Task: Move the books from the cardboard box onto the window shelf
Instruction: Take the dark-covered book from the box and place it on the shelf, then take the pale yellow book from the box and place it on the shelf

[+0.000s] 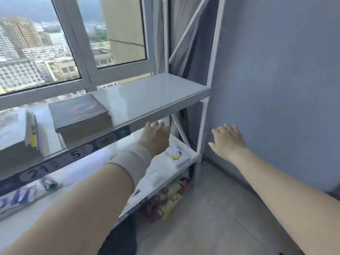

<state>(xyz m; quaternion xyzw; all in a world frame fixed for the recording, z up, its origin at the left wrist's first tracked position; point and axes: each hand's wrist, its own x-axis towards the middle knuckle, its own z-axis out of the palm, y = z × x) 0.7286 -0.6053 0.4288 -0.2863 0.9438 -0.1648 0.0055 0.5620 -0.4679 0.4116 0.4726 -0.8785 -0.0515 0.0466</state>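
Reaching forward, both hands are empty: the left hand (155, 134), with a pale wrap on its wrist, has its fingers loosely spread just under the front edge of the window shelf (156, 94), and the right hand (227, 138) is flat and wide at 3 o'clock from it, near the blue wall (276, 70). So neither grip holds a book now. Some of the task looks done: a stack of books (81, 115) with a dark cover on top lies on the shelf at 9 o'clock from the left hand, and more books (33, 133) are at the far left edge of the view. The right half of the shelf is bare. How many books are left I cannot judge, because the cardboard box is not in view. The lower shelf (191, 150) carries papers, partly hidden by the left arm, and the coloured packets (171, 197) under it are too blurred to identify.
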